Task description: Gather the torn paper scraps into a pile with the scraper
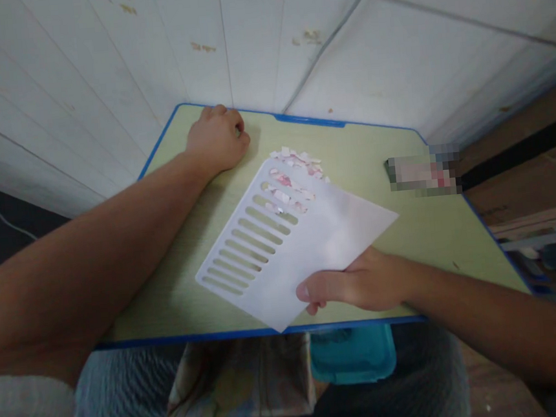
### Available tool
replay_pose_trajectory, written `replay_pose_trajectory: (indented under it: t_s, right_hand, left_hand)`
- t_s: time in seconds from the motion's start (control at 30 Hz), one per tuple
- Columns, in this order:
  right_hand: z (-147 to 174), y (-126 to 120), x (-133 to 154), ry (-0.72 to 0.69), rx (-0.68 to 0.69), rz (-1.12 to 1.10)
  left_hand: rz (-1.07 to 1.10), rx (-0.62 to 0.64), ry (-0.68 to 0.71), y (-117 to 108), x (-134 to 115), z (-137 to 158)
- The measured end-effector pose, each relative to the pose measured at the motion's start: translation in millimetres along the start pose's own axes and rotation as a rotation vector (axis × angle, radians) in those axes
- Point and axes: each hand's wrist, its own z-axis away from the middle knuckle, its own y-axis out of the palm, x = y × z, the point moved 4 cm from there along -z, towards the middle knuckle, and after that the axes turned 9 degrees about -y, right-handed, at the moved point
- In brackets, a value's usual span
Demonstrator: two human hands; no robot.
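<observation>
My right hand [357, 282] grips the near-right edge of a thin white slotted board [328, 230], thumb on top and fingers underneath. The board is held over the table, with a row of long rounded slots along its left side. Small white and pink paper scraps [297, 158] lie past its far corner, and more show through the farthest slots. My left hand [218, 139] rests near the table's far-left corner, its fingers curled closed. Whatever it holds, if anything, is hidden.
The pale table [438, 259] has a blue rim and stands against a white wall [254, 42]. A blurred-out object [421, 173] lies at its right. Below the front edge are a patterned bag-like thing [244, 380] and a turquoise plastic container [354, 357]. Cardboard boxes [540, 153] stand at the right.
</observation>
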Motion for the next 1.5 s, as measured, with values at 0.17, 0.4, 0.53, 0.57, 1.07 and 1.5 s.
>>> replay_pose_trajectory:
  t_s: [0.17,0.4,0.53,0.57,1.07,1.5]
  right_hand:
    - [-2.1,-0.6,-1.4,-0.029,0.010,0.011]
    - [7.7,-36.9,7.4,-0.118,-0.488,0.287]
    - [17.8,-63.2,9.8,-0.168,-0.767,0.459]
    - [18.3,-66.5,9.2,-0.176,-0.778,0.489]
    - [9.9,-61.2,-1.8,-0.062,-0.716,0.733]
    - [20.0,-77.9,9.7,-0.135,-0.829,0.468]
  left_hand:
    - [-0.001,0.020,-0.020,-1.5,0.0,-0.4]
    - [0.003,0.063,-0.032,-4.1,-1.9,3.2]
    - [0.032,0.053,-0.053,-3.8,-3.7,5.5]
    - [0.042,0.056,-0.058,-3.0,-3.5,5.6]
    - [-0.004,0.016,-0.036,4.2,-1.1,0.8]
    - [-0.035,0.034,-0.046,-0.4,-3.9,5.0]
